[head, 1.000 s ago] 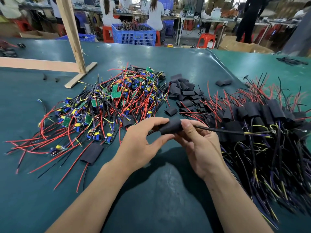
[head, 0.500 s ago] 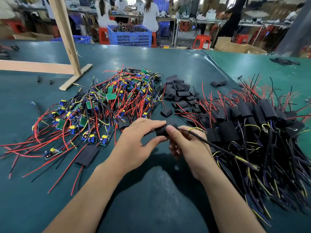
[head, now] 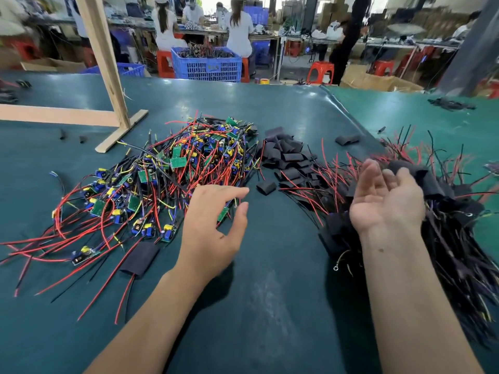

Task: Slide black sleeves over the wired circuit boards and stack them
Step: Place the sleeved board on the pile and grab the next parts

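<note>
Hovering empty with fingers loosely spread, both hands [head: 297,211] flank flat matte black sleeves [head: 286,157].

the stack of sleeved boards [head: 459,238] on the right is motion-blurred, runs off the right edge, and is partly hidden behind the right hand [head: 386,201]. the left hand [head: 213,225] covers the near edge of the pile of bare circuit boards [head: 167,184]. red wires [head: 16,252] are cut off at the left edge. far workers [head: 237,25] are blurred. contents of the blue crate [head: 208,64] are too small to identify.
</note>
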A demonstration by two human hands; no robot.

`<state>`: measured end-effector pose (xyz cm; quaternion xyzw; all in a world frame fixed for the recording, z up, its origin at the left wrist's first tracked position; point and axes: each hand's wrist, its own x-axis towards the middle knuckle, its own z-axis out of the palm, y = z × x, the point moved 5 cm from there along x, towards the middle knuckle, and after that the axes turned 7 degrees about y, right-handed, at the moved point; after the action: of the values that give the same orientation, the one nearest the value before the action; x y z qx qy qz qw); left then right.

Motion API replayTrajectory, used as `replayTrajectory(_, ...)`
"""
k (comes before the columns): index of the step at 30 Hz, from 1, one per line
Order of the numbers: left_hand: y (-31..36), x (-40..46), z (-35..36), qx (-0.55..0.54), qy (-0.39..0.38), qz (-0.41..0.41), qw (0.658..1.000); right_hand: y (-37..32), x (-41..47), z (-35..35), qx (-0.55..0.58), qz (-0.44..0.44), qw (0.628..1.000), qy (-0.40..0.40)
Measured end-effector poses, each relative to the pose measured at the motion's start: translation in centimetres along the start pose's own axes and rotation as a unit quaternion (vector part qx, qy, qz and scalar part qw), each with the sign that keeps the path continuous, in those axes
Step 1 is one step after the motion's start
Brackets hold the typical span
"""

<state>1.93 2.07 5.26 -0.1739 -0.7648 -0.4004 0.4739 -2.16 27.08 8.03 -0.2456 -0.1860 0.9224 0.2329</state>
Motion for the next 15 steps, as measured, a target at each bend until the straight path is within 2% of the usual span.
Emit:
replayTrajectory(4,-0.2,0.0,0.0,0.01,-0.005,-0.006,1.0,1.1,0.0,-0.9,-0.037,0.016,0.999,0.014)
replayTrajectory(7,-0.4,0.0,0.2,0.035,-0.022,-0.017,0.999,1.5,-0.2,-1.1,-0.115,-0.018,0.993,-0.01)
replayTrajectory(9,-1.1,0.0,0.3,0.097,-0.041,-0.05,0.993,2.2,-0.5,-1.0,-0.177,-0.051,0.982,-0.034)
replayTrajectory(12,-3.4,-0.2,0.2,0.223,-0.081,-0.115,0.964,4.1,-1.3,-1.3,-0.286,-0.11,0.947,-0.101)
replayTrajectory(15,-5.5,-0.6,-0.2,0.284,-0.135,-0.197,0.929,6.7,-2.2,-2.2,-0.402,-0.132,0.889,-0.174)
